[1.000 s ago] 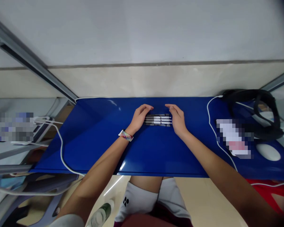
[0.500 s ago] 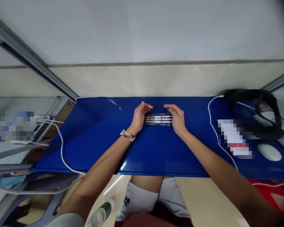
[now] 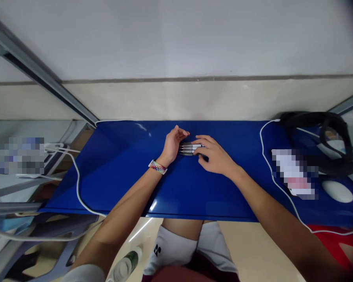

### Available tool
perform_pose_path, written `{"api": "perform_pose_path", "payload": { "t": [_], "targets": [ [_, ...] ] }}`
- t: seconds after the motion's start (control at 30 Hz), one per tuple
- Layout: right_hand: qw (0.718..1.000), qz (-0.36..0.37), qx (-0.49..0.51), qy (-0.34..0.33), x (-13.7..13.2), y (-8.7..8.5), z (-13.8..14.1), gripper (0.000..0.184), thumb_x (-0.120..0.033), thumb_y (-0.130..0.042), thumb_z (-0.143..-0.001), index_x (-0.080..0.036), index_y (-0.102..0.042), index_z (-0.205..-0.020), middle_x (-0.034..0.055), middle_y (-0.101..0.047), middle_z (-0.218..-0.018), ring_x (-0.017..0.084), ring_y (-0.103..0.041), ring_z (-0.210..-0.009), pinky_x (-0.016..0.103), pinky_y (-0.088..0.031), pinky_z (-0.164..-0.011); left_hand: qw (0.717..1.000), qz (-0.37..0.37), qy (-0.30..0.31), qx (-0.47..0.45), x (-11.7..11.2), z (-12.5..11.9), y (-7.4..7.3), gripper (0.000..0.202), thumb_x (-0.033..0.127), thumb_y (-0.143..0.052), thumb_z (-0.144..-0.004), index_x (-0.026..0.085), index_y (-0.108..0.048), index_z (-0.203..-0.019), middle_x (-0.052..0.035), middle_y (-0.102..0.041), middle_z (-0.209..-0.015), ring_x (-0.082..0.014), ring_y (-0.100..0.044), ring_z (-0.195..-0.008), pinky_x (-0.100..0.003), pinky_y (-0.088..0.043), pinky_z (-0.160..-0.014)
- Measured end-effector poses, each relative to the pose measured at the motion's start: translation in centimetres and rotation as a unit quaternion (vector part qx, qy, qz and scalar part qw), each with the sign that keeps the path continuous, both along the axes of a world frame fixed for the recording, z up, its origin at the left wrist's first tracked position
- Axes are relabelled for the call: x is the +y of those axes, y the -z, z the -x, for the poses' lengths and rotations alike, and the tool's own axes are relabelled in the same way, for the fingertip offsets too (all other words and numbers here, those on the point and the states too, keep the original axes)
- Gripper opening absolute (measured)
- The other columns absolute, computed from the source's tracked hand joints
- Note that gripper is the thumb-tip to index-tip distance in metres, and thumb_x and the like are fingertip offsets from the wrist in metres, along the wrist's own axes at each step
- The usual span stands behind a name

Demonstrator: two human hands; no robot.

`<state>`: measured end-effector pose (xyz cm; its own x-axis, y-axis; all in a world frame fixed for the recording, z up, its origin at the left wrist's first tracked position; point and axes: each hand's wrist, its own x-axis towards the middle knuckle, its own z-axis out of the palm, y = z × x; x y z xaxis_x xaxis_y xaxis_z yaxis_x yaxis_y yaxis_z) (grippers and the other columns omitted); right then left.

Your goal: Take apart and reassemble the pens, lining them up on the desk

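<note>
Several slim pens [image 3: 187, 150], with grey ends to the left and white barrels, lie side by side in a row on the blue tabletop [image 3: 129, 164]. My left hand [image 3: 173, 144] stands on its edge at their left ends, fingers loosely curved and apart, holding nothing. Palm down, my right hand [image 3: 214, 155] covers the right part of the row. Its fingers are spread over the pens, with the thumb on the near side, and appear to touch the white barrels. The pens' right ends are hidden under this hand.
To the right lie a blurred-out phone-like object [image 3: 292, 172], a white computer mouse [image 3: 337, 191] and a black strap-like headset [image 3: 335, 129]. White cables [image 3: 262, 145] run along both sides. A wall [image 3: 179, 100] closes the back; a bottle [image 3: 125, 266] stands below.
My right hand has turned from upright at the pens' right ends to palm down, shifting left over the barrels. My left hand has stayed nearly in place.
</note>
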<state>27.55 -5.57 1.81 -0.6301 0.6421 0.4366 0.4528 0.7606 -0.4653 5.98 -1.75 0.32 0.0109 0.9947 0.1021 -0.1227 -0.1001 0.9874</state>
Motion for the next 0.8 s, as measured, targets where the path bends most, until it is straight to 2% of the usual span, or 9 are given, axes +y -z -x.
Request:
{"api": "perform_pose_path", "payload": {
  "t": [0.13, 0.27, 0.37, 0.47, 0.67, 0.8],
  "targets": [
    [0.999, 0.009, 0.006, -0.037, -0.1, 0.1, 0.1, 0.023, -0.01, -0.068, -0.089, -0.029, -0.078, -0.097, 0.0065, -0.07, -0.147, 0.035, -0.047, -0.156, 0.066, -0.046, -0.124, 1.0, 0.002, 0.003, -0.02, 0.0, 0.1, -0.1, 0.056, 0.067, -0.039, -0.108, 0.023, -0.059, -0.079, -0.0097, -0.076, -0.096, -0.0267, -0.075, -0.112, -0.05, -0.056, -0.112],
    [0.999, 0.016, 0.002, -0.033, 0.1, 0.2, 0.1, 0.02, -0.02, -0.08, -0.086, -0.03, -0.08, -0.103, 0.0072, -0.067, -0.151, 0.038, -0.044, -0.158, 0.068, -0.043, -0.126, 1.0, -0.003, 0.005, 0.011, 0.1, 0.1, 0.0, 0.061, 0.072, -0.034, -0.108, 0.024, -0.059, -0.081, -0.0105, -0.076, -0.098, -0.0274, -0.075, -0.114, -0.049, -0.057, -0.109],
    [0.999, 0.025, -0.013, -0.028, 0.1, 0.4, 0.1, 0.011, -0.023, -0.085, -0.084, -0.029, -0.078, -0.09, 0.006, -0.069, -0.149, 0.039, -0.044, -0.158, 0.069, -0.043, -0.125, 1.0, -0.009, 0.013, 0.019, 0.1, 0.1, 0.0, 0.062, 0.075, -0.033, -0.107, 0.023, -0.059, -0.083, -0.011, -0.076, -0.101, -0.0275, -0.075, -0.115, -0.048, -0.057, -0.108],
    [0.999, 0.05, 0.0, -0.019, 0.1, 0.6, 0.2, 0.015, -0.021, -0.084, -0.086, -0.027, -0.072, -0.078, 0.0042, -0.073, -0.143, 0.038, -0.047, -0.154, 0.069, -0.044, -0.123, 1.0, -0.002, 0.014, 0.011, 0.0, 0.2, 0.0, 0.059, 0.072, -0.035, -0.107, 0.023, -0.059, -0.083, -0.0107, -0.076, -0.102, -0.0269, -0.075, -0.114, -0.048, -0.057, -0.109],
    [0.993, 0.054, 0.102, 0.013, 0.8, 0.5, 0.0, 0.014, -0.022, -0.083, -0.088, -0.029, -0.071, -0.088, 0.0051, -0.079, -0.125, 0.034, -0.058, -0.141, 0.061, -0.05, -0.118, 0.999, -0.004, 0.0, -0.05, -0.1, 0.5, -0.4, 0.049, 0.06, -0.042, -0.108, 0.023, -0.061, -0.082, -0.0092, -0.076, -0.099, -0.0258, -0.076, -0.108, -0.049, -0.057, -0.11],
    [0.984, 0.066, 0.128, 0.102, 1.3, 0.2, -0.5, 0.008, -0.028, -0.078, -0.093, -0.03, -0.071, -0.091, 0.0047, -0.079, -0.1, 0.032, -0.069, -0.113, 0.053, -0.058, -0.102, 0.997, -0.074, -0.001, 0.024, -0.7, 0.5, -1.0, 0.054, 0.064, -0.039, -0.11, 0.023, -0.065, -0.086, -0.0089, -0.075, -0.098, -0.0245, -0.074, -0.101, -0.046, -0.058, -0.104]
  ]
}}
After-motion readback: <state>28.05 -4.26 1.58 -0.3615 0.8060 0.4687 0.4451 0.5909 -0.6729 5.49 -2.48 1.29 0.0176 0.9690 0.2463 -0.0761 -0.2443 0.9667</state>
